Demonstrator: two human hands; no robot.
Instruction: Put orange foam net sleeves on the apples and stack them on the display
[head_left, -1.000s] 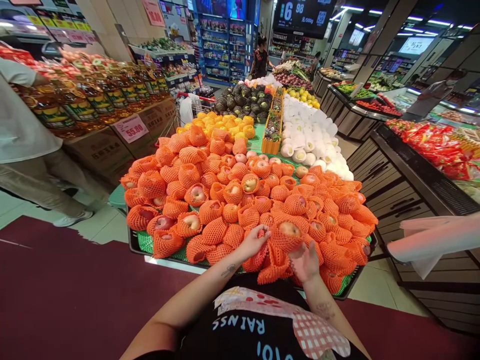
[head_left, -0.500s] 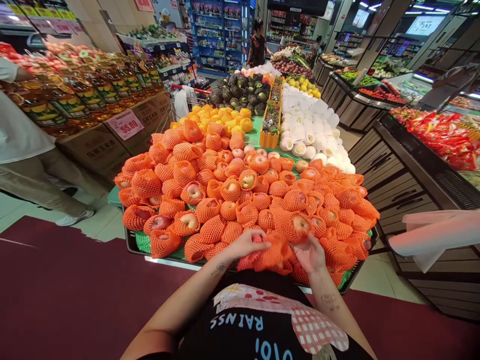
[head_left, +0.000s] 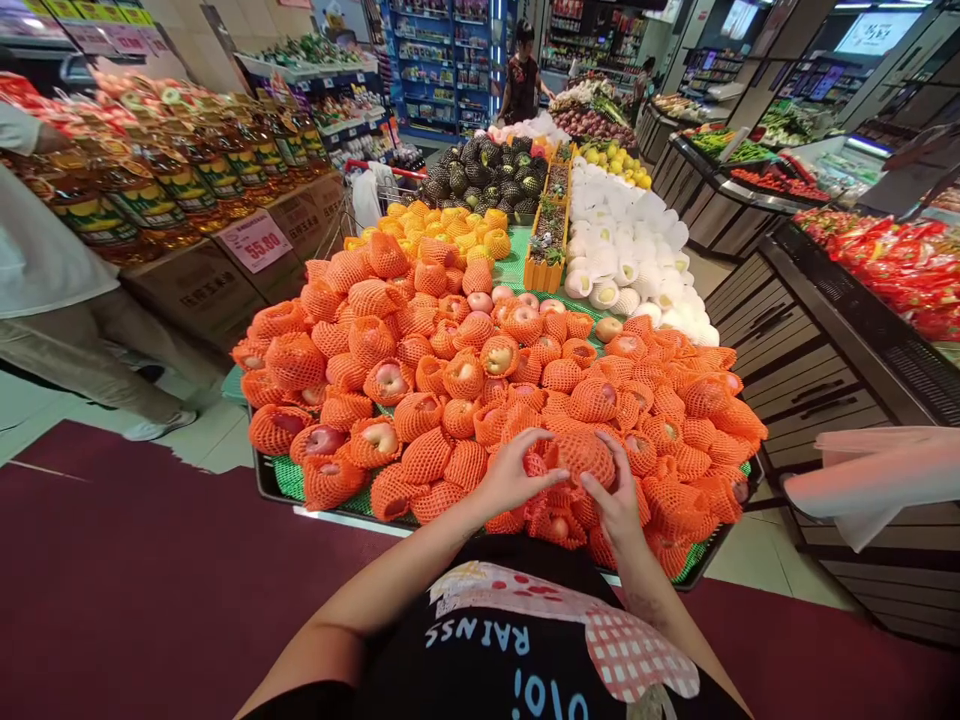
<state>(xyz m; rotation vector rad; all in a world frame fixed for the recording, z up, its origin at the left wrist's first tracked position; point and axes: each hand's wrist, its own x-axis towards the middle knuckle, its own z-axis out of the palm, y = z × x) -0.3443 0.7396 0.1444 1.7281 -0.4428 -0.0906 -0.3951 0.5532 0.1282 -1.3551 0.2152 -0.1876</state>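
Observation:
An apple in an orange foam net (head_left: 586,455) is between my hands, low over the near edge of the heap. My right hand (head_left: 619,505) curls round its right side, thumb across the front. My left hand (head_left: 521,475) grips its left side with bent fingers, the thumb tip against the net. The net covers most of this apple. Right below lies another netted apple (head_left: 559,525). Around both hands spreads a heap of apples in orange nets, some showing bare skin, such as one open-topped apple (head_left: 375,440) to the left.
A black-rimmed tray (head_left: 274,490) lined with green mat bears the heap. Behind are yellow-netted fruit (head_left: 442,232), black-netted fruit (head_left: 487,180), white-wrapped fruit (head_left: 622,250) and a planter box (head_left: 544,270). Oil bottles (head_left: 142,205) and a person (head_left: 52,260) are left; a plastic bag roll (head_left: 877,480) is right.
My right hand has brought the netted apple lower and turned it. My left hand has moved from a loose orange net up to the apple's left side. The view has shifted slightly.

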